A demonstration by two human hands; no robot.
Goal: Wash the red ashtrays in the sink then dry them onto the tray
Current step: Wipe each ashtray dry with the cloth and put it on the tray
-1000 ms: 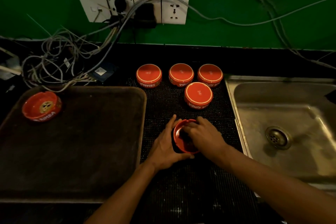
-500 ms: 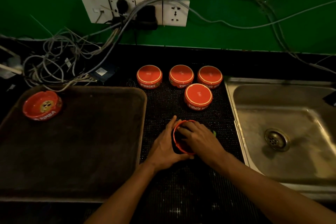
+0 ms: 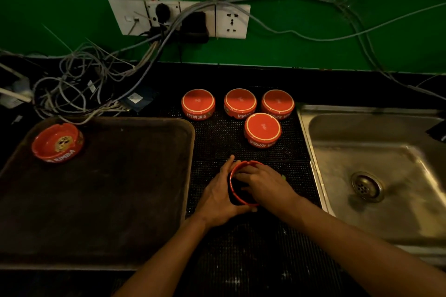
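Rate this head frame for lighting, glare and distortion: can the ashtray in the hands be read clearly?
Head view: dim overall, dark at the corners; wide-angle bend curves the tray rim and counter edge. Soft glare lies on the sink basin. The held ashtray shows only its red rim, its inside in shadow under the right hand; the left hand grips its side. Upturned ashtrays stay sharp.

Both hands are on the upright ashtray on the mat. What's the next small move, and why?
Probably finish wiping inside, then lift it left onto the tray. The left hand cups the ashtray while the right hand works in its bowl, and one upright ashtray already sits there.
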